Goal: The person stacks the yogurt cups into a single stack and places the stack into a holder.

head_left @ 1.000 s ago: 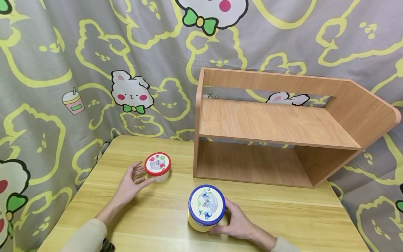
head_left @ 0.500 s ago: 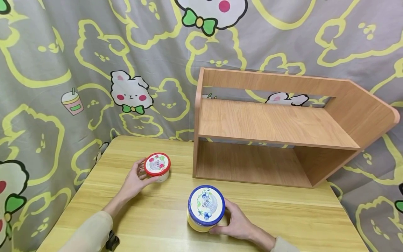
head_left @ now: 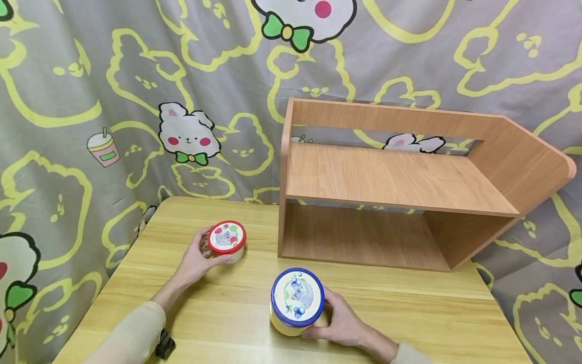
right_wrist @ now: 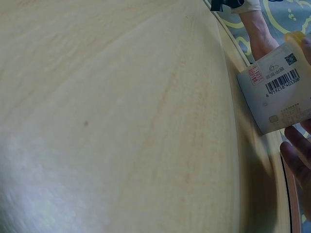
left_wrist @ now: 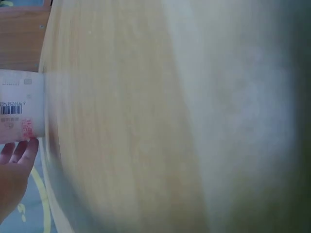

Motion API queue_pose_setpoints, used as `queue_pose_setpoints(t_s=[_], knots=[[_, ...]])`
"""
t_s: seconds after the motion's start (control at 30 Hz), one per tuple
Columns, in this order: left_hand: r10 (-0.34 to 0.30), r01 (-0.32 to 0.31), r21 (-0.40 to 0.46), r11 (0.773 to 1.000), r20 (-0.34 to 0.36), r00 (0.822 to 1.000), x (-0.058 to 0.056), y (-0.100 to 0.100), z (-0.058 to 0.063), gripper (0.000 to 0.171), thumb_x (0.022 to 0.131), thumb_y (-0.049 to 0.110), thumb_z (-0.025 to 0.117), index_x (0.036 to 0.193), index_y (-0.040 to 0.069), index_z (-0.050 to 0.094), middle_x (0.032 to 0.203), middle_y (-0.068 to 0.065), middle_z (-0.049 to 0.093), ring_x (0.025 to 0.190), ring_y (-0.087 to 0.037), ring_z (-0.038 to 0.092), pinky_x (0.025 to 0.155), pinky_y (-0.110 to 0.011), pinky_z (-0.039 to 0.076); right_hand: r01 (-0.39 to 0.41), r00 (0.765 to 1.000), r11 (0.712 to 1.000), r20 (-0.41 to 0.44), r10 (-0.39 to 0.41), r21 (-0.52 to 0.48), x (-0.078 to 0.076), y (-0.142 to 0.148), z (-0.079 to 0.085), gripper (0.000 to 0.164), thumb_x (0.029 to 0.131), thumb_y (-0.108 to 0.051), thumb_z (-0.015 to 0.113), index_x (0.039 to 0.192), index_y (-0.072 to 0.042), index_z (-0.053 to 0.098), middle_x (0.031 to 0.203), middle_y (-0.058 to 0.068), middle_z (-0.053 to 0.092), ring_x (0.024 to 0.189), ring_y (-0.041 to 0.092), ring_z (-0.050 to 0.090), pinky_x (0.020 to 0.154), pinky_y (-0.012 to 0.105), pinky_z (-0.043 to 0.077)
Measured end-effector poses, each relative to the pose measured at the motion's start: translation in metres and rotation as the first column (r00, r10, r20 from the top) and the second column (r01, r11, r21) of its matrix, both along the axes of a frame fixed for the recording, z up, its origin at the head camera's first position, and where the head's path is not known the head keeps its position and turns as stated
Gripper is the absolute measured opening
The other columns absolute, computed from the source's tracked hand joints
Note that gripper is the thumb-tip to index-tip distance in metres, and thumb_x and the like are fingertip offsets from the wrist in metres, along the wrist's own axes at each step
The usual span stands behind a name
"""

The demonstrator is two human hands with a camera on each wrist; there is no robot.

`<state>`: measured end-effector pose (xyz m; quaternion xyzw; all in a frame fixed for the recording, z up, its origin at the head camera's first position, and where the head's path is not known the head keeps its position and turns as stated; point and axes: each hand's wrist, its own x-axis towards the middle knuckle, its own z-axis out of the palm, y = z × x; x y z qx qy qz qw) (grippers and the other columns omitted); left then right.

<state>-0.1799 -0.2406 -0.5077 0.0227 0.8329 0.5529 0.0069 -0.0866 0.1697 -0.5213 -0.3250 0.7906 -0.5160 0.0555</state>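
On the left of the table, a small white tub with a red-rimmed lid point(head_left: 227, 237) printed with strawberries stands upright. My left hand point(head_left: 195, 260) grips its left side, thumb across the front and fingers behind. In the left wrist view, the white, barcoded side of this red-lidded tub point(left_wrist: 20, 104) shows beside the fingertips. Nearer to me, a larger tub with a blue-rimmed lid point(head_left: 297, 297) carries a blueberry print. My right hand point(head_left: 344, 323) holds it from the right, with some fingers hidden behind it. Its barcode side point(right_wrist: 277, 90) shows in the right wrist view.
A two-level wooden shelf point(head_left: 400, 177) stands at the back right of the wooden table point(head_left: 218, 323). Behind it hangs a grey curtain point(head_left: 245, 60) with yellow outlines and cartoon rabbits. A black strap piece point(head_left: 165, 345) sits by the left sleeve.
My left hand has moved slightly right and closed around the red-lidded tub, the thumb now lying along its front. The right hand and the blue-lidded tub have stayed in place.
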Motion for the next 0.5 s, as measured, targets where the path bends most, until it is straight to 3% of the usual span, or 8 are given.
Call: queue_pose_setpoints(t_s=[0.2,0.5], knots=[[0.013,-0.013,-0.02,1.0,-0.008,1.0,-0.0002,-0.0004,-0.0003,0.102,0.084,0.022,0.091,0.162,0.002,0.027,0.154,-0.023,0.05,0.141,-0.039,0.052,0.111,-0.038,0.054,0.0,1.0,1.0,-0.008,0.0,0.002,-0.0008,0.0003,-0.001,0.091,0.078,-0.031,0.096,0.155,-0.023,0.048,0.149,-0.001,0.064,0.137,0.015,0.061,0.117,0.036,0.049],[0.038,-0.038,-0.015,0.999,0.002,0.999,0.0062,-0.0015,0.0065,0.102,0.083,0.023,0.092,0.16,0.002,0.03,0.153,-0.023,0.05,0.14,-0.037,0.053,0.095,-0.007,0.047,-0.01,1.0,1.0,-0.024,0.009,-0.015,-0.0012,-0.0003,-0.0007,0.092,0.078,-0.031,0.096,0.155,-0.022,0.047,0.149,0.0,0.065,0.136,0.015,0.062,0.117,0.032,0.047]])
